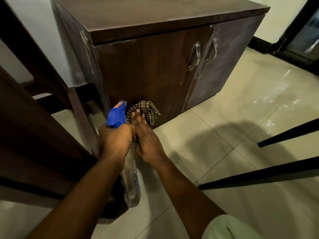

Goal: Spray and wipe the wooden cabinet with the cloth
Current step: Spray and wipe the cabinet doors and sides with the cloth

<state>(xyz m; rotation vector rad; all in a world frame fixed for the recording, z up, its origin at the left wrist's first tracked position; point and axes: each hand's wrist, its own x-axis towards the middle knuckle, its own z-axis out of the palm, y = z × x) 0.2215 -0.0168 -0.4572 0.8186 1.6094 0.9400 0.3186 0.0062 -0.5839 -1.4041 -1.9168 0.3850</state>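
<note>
- Left hand [115, 140] curls round the clear plastic spray bottle with blue trigger head [117, 116]; crowded against the right hand, it could fire by accident.
- Right hand [146, 142], fingers nearly straight, presses the bunched brown checked cloth [149, 109] under its fingertips onto the dark wooden cabinet [155, 66] ahead; unpinched, the cloth may slip.

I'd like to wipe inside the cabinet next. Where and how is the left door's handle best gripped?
Grip the handle at its middle, where the metal bow stands off the door. Come from the front, fingers hooking behind the upright bar from its side. The right hand presses the cloth and the left hand holds the bottle, so one likely must be freed first.
</note>
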